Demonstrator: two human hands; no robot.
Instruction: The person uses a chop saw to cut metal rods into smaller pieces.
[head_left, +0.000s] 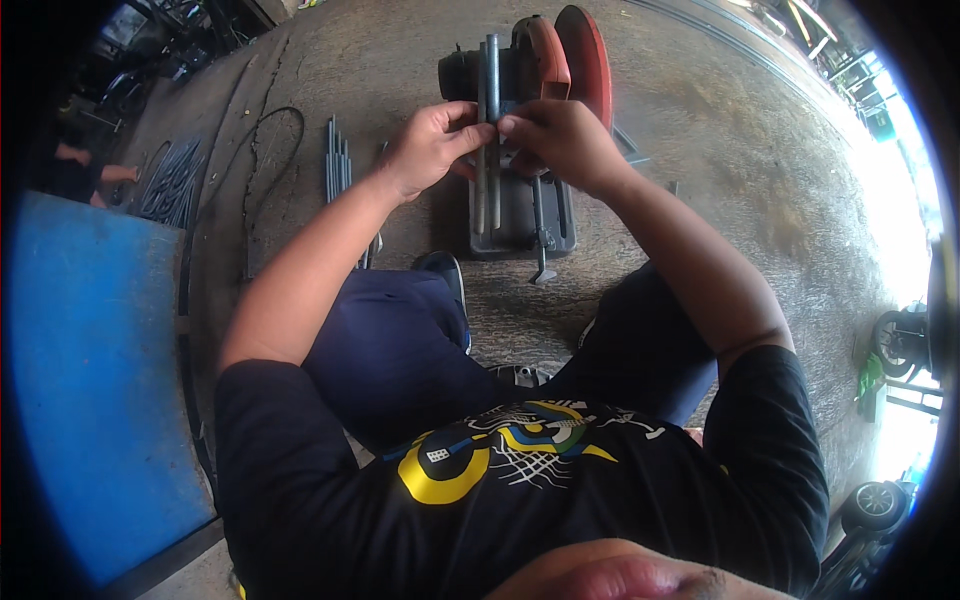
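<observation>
Two slim grey metal tubes stand side by side in front of me, a darker one [493, 75] and a paler one [481, 205]. My left hand [430, 150] pinches them from the left, its thumb and fingers around their middle. From the right, my right hand [568, 145] has its thumb and bent fingers pressed on the tubes. Behind and below them is a chop saw [545, 65] with an orange-red guard and handle. Its dark base [520, 245] lies under the tubes' lower ends, with a clamp screw [541, 225] at the right. My fingers partly hide the saw's middle.
Cut metal rods [338, 165] lie left of the saw, and a bigger pile [175, 185] is farther left, near another person's hand [122, 173]. A blue panel [95, 380] fills the left side. A thin cable [285, 112] loops over the floor. Wheels [875, 505] stand at right.
</observation>
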